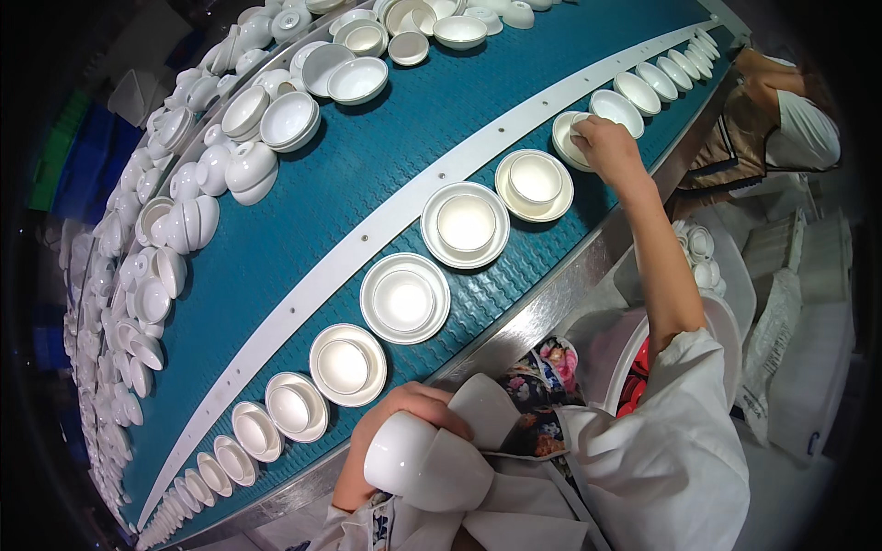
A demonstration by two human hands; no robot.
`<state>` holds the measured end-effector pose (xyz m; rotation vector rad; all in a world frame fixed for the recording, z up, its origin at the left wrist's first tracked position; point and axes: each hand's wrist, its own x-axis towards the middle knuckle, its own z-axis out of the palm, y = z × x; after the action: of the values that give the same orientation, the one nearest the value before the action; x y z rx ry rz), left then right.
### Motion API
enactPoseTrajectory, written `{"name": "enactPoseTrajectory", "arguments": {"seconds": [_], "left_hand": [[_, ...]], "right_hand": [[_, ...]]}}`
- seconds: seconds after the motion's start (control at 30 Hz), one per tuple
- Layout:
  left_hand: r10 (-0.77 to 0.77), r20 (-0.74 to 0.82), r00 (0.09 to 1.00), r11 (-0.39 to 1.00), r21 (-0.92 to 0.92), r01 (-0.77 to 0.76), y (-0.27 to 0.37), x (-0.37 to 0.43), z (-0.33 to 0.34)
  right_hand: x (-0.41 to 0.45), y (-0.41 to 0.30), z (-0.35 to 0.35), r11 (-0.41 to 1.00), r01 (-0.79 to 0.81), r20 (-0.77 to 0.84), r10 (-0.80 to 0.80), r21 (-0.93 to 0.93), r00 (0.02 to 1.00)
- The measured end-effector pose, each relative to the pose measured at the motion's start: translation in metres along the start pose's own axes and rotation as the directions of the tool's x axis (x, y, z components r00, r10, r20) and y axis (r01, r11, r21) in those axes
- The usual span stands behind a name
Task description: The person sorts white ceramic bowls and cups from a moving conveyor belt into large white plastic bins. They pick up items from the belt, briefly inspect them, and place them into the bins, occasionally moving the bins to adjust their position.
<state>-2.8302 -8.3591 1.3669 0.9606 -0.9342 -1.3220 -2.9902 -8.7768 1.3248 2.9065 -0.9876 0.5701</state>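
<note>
My left hand [413, 410] holds several small white ceramic cups [448, 472] against the front of my clothes; one more cup [486, 413] lies by its fingers. My right hand [610, 151] reaches over the teal conveyor belt [331, 186], its fingers closed on a small cup [582, 126] over a shallow white bowl [563, 141]. Nearer to me, a bowl with a cup inside [535, 184] stands in line with others like it, such as this bowl [405, 298]. Past my right hand, the bowls [617, 113] hold no cups.
A white divider rail [441, 175] splits the belt lengthwise. Beyond it crowd many loose white bowls [289, 122]. A metal edge [530, 296] borders my side. Right of me stand a tub with red items [630, 379] and a container of small cups [703, 255]. Another person [778, 124] sits farther along.
</note>
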Motion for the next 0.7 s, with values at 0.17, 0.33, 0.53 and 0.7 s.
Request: {"name": "enactPoseTrajectory", "arguments": {"seconds": [0.17, 0.33, 0.53, 0.7], "left_hand": [[0.076, -0.05, 0.996, 0.986, 0.154, -0.068, -0.015, 0.017, -0.016], [-0.114, 0.069, 0.991, 0.986, 0.127, 0.105, 0.004, 0.045, -0.023], [0.033, -0.352, 0.935, 0.967, 0.247, 0.059, -0.016, 0.018, -0.017], [0.236, -0.613, 0.754, 0.97, 0.196, -0.145, -0.016, 0.02, -0.019]], "right_hand": [[-0.031, -0.14, -0.021, 0.752, 0.368, -0.056, -0.406, 0.547, 0.912], [-0.062, -0.196, 0.006, 0.658, 0.511, 0.159, -0.686, 0.554, 0.71], [-0.053, -0.194, 0.025, 0.598, 0.514, 0.026, -0.667, 0.615, 0.744], [-0.042, -0.167, 0.008, 0.393, 0.111, 0.071, -0.421, 0.913, 0.904]]}}
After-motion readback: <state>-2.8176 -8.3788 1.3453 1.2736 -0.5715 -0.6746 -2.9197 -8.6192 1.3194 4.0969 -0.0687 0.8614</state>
